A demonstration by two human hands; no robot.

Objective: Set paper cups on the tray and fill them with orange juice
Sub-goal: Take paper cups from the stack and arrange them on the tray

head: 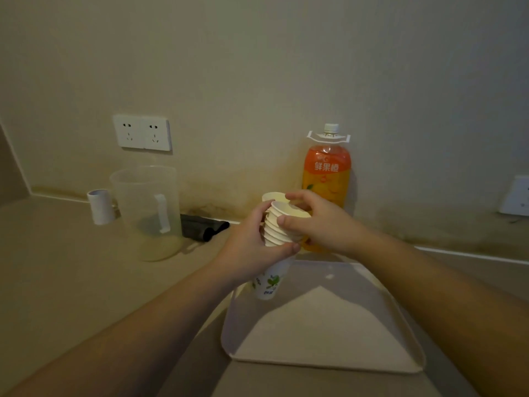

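Above the far left corner of a white tray (323, 356), a person's left hand (252, 250) wraps a stack of paper cups (273, 233), thumb across its front, while the right hand (317, 222) pinches the rim of the top cup (289, 210). Behind the hands, an orange juice bottle (327, 170) stands capped against the wall. A clear plastic pitcher (148, 207) sits left on the tabletop (71, 282), below a double wall socket (142, 132).
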